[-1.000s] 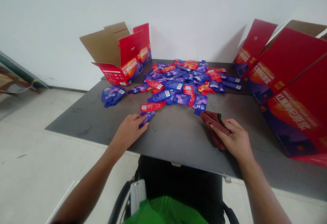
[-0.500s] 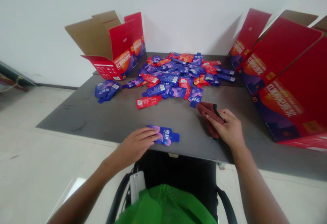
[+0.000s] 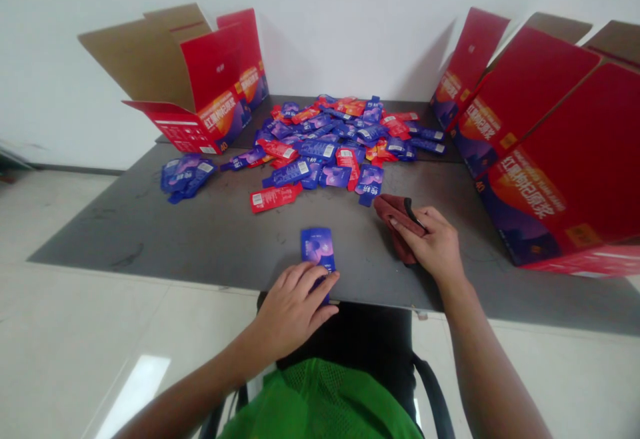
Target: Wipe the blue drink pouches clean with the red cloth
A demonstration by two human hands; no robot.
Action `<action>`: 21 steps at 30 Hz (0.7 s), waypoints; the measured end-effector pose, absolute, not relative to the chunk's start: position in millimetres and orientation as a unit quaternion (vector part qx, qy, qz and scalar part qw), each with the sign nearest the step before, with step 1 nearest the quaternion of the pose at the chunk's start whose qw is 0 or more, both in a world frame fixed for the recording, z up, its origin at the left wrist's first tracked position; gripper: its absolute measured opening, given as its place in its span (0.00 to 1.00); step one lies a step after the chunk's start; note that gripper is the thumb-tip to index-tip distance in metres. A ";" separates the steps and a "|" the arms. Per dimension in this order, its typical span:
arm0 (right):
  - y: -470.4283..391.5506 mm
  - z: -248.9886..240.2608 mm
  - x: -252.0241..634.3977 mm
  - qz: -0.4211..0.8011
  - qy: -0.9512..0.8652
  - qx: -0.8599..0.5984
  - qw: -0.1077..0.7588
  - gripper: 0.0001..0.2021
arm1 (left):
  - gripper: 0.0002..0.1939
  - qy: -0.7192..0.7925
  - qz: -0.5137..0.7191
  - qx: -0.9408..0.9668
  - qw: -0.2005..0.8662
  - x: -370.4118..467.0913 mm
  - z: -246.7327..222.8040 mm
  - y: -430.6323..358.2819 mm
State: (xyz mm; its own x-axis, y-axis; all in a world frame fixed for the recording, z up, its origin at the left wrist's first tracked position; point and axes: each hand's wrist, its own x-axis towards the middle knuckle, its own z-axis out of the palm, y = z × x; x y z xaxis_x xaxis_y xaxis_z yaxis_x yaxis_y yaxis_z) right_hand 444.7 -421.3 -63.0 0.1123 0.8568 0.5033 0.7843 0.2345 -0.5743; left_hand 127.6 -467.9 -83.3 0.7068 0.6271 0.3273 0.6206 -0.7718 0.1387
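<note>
Near the front edge of the table, my left hand (image 3: pixel 295 302) lies over the lower end of a blue-purple pouch (image 3: pixel 318 242), gripping it between fingers and thumb. The pouch's wide end points away from me, and its narrow end is mostly hidden under the fingers. To the right, my right hand (image 3: pixel 437 242) is closed on a folded brown cloth (image 3: pixel 395 215) with a dark edge, held at the tabletop. A red pouch (image 3: pixel 275 198) and a blue pouch (image 3: pixel 370 182) lie just beyond my hands.
A heap of blue and red pouches (image 3: pixel 327 135) covers the back of the grey table (image 3: pixel 210 239). Several blue pouches (image 3: pixel 187 175) form a small pile at left. An open red carton (image 3: pixel 210 85) stands behind that pile. More open red cartons (image 3: pixel 555 159) line the right side.
My left hand has turned the blue-purple pouch from lying sideways to pointing lengthwise away from me. The right hand keeps hold of the cloth. The whole view has shifted slightly.
</note>
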 end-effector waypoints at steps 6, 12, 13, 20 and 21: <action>-422.2 -64.3 444.1 0.033 -0.670 -0.611 0.421 0.13 | 0.18 0.304 0.203 0.931 0.002 122.2 -94.3 -469.4; -431.1 -42.9 414.5 -0.007 -0.682 -0.568 0.461 0.08 | 0.13 0.302 0.309 0.902 0.021 107.0 -105.5 -484.7; -434.5 -38.8 402.7 0.006 -0.700 -0.546 0.460 0.08 | 0.14 0.302 0.317 0.899 0.025 104.7 -106.8 -487.2; -443.9 -49.7 328.1 0.096 -0.890 -0.377 0.237 0.18 | 0.16 0.296 0.329 0.896 0.038 101.6 -113.6 -489.2; -437.1 -53.8 327.9 0.098 -0.895 -0.374 0.223 0.18 | 0.17 0.295 0.330 0.896 0.039 102.2 -113.6 -488.4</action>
